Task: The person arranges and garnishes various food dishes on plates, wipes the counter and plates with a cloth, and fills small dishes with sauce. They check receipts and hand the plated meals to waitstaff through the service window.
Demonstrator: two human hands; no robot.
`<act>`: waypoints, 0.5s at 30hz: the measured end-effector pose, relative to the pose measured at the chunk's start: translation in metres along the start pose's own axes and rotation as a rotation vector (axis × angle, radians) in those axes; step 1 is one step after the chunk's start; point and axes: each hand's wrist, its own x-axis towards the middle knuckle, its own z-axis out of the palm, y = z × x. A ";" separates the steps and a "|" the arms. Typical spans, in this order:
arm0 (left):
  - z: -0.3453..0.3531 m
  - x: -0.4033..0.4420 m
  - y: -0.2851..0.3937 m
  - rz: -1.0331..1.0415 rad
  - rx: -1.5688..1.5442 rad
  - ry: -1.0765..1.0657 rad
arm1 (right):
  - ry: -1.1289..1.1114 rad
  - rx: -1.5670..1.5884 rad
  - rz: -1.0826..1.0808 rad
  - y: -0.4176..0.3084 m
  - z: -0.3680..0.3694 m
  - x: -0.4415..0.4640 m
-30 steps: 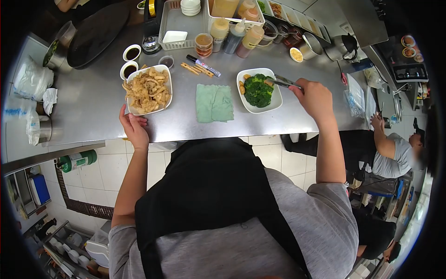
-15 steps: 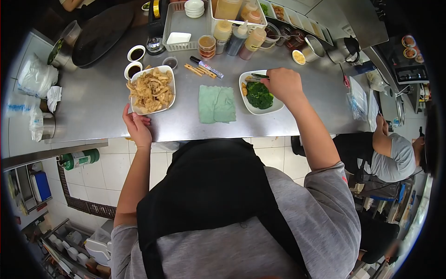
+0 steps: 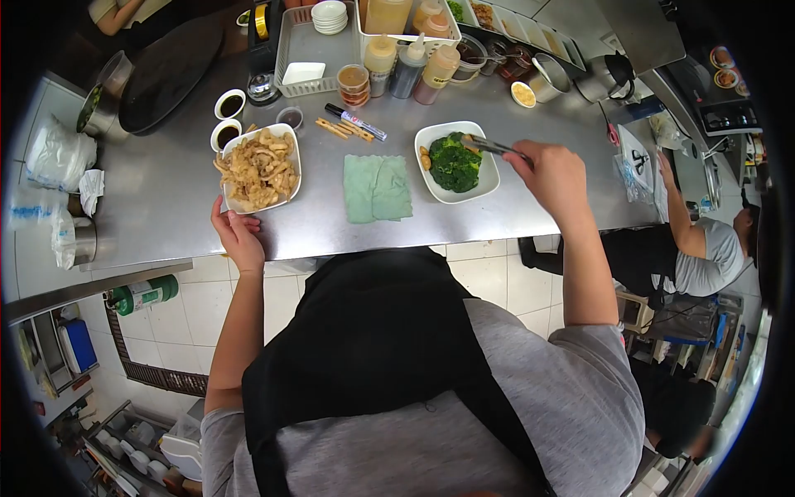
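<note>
My right hand (image 3: 553,184) is closed around metal tongs (image 3: 498,147), held over the right edge of a white square bowl (image 3: 489,178). The tong tips reach the top of the broccoli (image 3: 454,166) in it; whether they grip a piece I cannot tell. Small tan pieces (image 3: 426,157) lie beside the broccoli. At the table's front edge, my left hand (image 3: 238,236) has its fingers apart, next to a second white bowl (image 3: 297,178). That bowl is heaped with golden fried pieces (image 3: 261,170) that look like mushrooms. A folded green cloth (image 3: 378,189) lies between the bowls.
Behind the bowls are two dark sauce cups (image 3: 229,104), a marker (image 3: 356,122), squeeze bottles (image 3: 410,68) and a white basket (image 3: 319,54). A small yellow-filled dish (image 3: 522,94) stands right of them. Another person (image 3: 704,248) works at the right end.
My right hand has moved right and toward me, and the tongs now slant over the bowl's right side. My left hand stays by the fried food. The view has shifted slightly.
</note>
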 end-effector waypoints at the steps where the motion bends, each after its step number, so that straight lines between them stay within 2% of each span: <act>1: 0.000 0.000 0.001 -0.002 0.013 0.001 | 0.001 0.000 0.003 0.003 0.004 -0.006; 6: 0.000 0.000 -0.001 -0.008 0.012 -0.007 | 0.240 -0.062 -0.182 0.020 0.033 -0.022; 15: 0.002 0.001 -0.001 0.040 0.070 0.011 | 0.192 -0.061 -0.112 0.022 0.026 -0.033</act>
